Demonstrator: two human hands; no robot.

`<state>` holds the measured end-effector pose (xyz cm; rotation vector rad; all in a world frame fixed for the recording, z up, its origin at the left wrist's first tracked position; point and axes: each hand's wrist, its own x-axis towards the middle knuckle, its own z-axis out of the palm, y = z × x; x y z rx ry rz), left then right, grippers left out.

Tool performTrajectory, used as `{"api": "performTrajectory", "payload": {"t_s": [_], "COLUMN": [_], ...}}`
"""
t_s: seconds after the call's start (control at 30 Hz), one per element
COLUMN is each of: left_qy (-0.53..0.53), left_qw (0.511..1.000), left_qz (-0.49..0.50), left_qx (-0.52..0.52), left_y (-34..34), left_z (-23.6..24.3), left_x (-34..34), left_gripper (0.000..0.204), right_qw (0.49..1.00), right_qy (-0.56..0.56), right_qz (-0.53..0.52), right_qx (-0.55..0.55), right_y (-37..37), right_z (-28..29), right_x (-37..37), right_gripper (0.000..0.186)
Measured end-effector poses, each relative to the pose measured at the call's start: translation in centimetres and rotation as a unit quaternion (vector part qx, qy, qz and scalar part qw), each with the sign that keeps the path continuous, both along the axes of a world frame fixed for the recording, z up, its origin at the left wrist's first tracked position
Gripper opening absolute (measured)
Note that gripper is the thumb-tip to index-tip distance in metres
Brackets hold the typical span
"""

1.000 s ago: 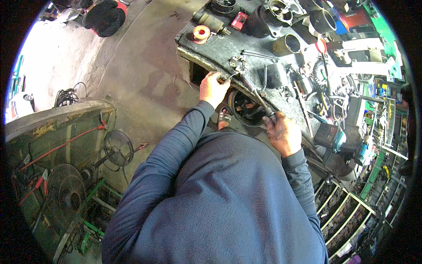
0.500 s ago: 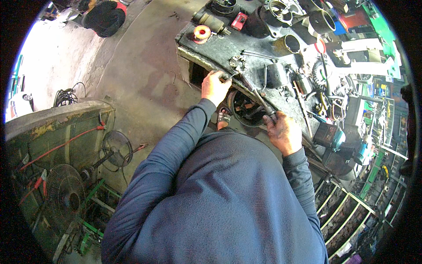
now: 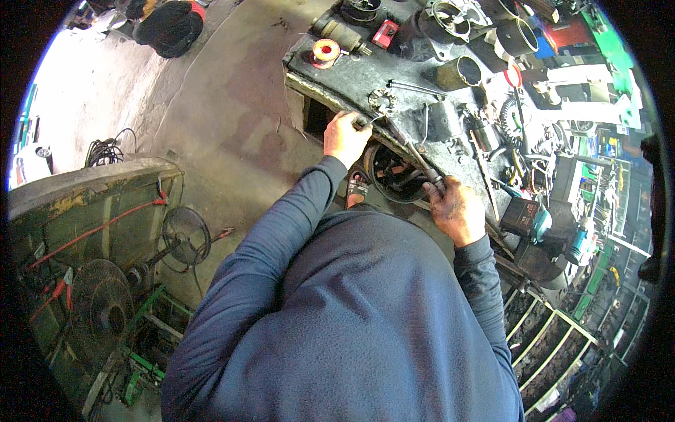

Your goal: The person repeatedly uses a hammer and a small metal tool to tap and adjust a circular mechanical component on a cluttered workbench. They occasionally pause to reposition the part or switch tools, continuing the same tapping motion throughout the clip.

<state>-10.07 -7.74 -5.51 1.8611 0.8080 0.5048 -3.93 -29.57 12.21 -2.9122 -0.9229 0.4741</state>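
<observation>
My left hand (image 3: 344, 137) is at the bench's near edge, thumb and fingers pinched on a thin silvery wire (image 3: 375, 119), which looks like solder. My right hand (image 3: 458, 211) is wrapped around the dark handle of a long soldering iron (image 3: 415, 152). Its shaft slants up and left along the bench edge, its tip end close to the wire. Just beyond lies a small ring-shaped metal part (image 3: 382, 101) with blocks around it; I cannot tell whether the tip touches it. An orange-rimmed spool (image 3: 325, 53) stands at the bench's far left corner.
The dark workbench (image 3: 337, 79) carries a cylindrical motor (image 3: 339, 34), a red box (image 3: 384, 33), metal housings (image 3: 458, 72) and a toothed ring (image 3: 511, 119). Under its edge sits a round black tub (image 3: 397, 176) of parts. A fan (image 3: 104, 302) stands at the lower left.
</observation>
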Motion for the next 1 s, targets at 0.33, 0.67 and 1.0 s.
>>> {"api": "performTrajectory", "payload": {"t_s": [0.33,0.67,1.0], "left_qy": [0.003,0.003,-0.017], "left_qw": [1.000,1.000,1.000], "left_qz": [-0.006,-0.009,-0.002], "left_qx": [0.000,-0.007,0.009], "left_y": [0.04,-0.01,-0.19], "left_z": [-0.17,-0.14,-0.53], "left_x": [0.38,0.66,0.21], "left_gripper": [0.021,0.019,0.020], "right_qw": [1.000,1.000,1.000], "right_qy": [-0.017,-0.021,-0.019], "right_qz": [0.016,0.014,-0.017], "right_qx": [0.006,-0.001,0.004], "right_y": [-0.21,-0.26,-0.48], "right_z": [-0.20,-0.40,0.28], "right_x": [0.08,0.06,-0.12], "right_gripper": [0.042,0.042,0.041]}}
